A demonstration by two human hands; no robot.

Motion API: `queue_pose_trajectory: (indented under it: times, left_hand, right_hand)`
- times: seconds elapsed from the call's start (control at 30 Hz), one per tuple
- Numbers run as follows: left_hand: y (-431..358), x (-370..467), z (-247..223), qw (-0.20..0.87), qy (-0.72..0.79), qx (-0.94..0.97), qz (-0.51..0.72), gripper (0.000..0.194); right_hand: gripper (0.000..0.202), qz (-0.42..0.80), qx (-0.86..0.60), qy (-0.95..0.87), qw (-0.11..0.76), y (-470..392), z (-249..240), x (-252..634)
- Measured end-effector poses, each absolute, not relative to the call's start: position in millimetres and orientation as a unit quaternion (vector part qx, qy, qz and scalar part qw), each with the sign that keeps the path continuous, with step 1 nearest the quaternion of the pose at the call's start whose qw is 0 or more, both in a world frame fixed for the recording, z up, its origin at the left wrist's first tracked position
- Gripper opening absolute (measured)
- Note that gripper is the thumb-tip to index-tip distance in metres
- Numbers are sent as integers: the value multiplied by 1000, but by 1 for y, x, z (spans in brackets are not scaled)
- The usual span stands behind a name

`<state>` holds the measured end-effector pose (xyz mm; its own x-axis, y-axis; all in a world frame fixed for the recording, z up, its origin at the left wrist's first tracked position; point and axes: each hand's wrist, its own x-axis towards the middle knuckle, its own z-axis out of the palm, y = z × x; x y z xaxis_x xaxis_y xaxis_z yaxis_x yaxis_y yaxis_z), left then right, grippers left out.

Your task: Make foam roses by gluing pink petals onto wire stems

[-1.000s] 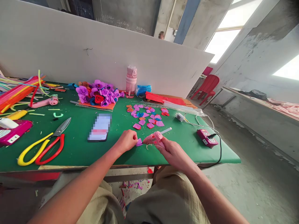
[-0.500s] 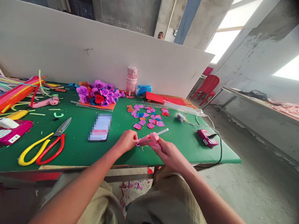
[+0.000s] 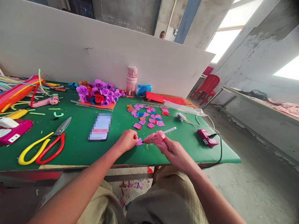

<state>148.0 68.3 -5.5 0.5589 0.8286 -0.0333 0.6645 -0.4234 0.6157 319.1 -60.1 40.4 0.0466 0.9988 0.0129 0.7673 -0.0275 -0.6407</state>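
Observation:
My right hand (image 3: 171, 151) is wrapped round the handle of a pink hot glue gun (image 3: 153, 137). A white glue stick (image 3: 170, 130) juts from the gun's back end. Its nozzle points left, close to a small purple paper petal (image 3: 139, 142). That petal is pinched in the closed fingers of my left hand (image 3: 128, 140), just above the green tabletop. Thin glue strings hang under the gun. Behind both hands lie several loose petals (image 3: 150, 125) in purple, red, blue and orange.
Large scissors (image 3: 53, 140) and a phone (image 3: 100, 127) lie to the left. Finished paper flowers (image 3: 100, 93) and a pink bottle (image 3: 131, 81) stand at the back by a white board (image 3: 105, 53). A magenta power socket (image 3: 207, 138) with cables sits on the right. Another glue gun (image 3: 45, 101) lies far left.
The glue gun in my right hand has moved right, away from my left hand. More of the purple petal shows now. My left hand has stayed in place.

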Motion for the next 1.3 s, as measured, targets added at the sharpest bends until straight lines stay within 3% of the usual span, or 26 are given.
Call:
queue_pose_trajectory:
  times: [0.13, 0.23, 0.4, 0.57, 0.77, 0.97, 1.07, 1.13, 1.2, 1.3]
  left_hand:
    - [72, 146, -10, 347, 445, 810, 162, 13]
    - [76, 142, -11, 458, 440, 747, 194, 10]
    - [79, 138, -5, 704, 398, 560, 179, 27]
    - [79, 135, 1, 793, 341, 476, 169, 34]
    - [79, 129, 8, 794, 326, 479, 184, 32]
    - [78, 126, 11, 723, 346, 558, 215, 29]
    - [77, 125, 15, 698, 355, 579, 227, 30]
    - [76, 124, 17, 690, 355, 587, 232, 31]
    - [77, 123, 18, 687, 348, 594, 233, 32]
    - [78, 120, 19, 679, 344, 607, 230, 31]
  right_hand:
    - [32, 388, -662, -548, 333, -65, 40, 334]
    - [34, 486, -630, -454, 402, -65, 33, 345]
    - [29, 574, -554, -362, 483, -61, 18, 361]
    - [24, 574, -568, -281, 519, -60, 5, 388]
    - [34, 421, -725, -293, 461, -59, -10, 437]
    - [43, 59, -883, -429, 179, -50, -7, 448]
    - [40, -49, -865, -447, 222, -41, -1, 419]
    - [41, 5, -795, -510, 328, -32, 4, 388]
    - [46, 155, -705, -550, 419, -21, 10, 353]
    - [49, 325, -605, -565, 457, -1, 17, 310]
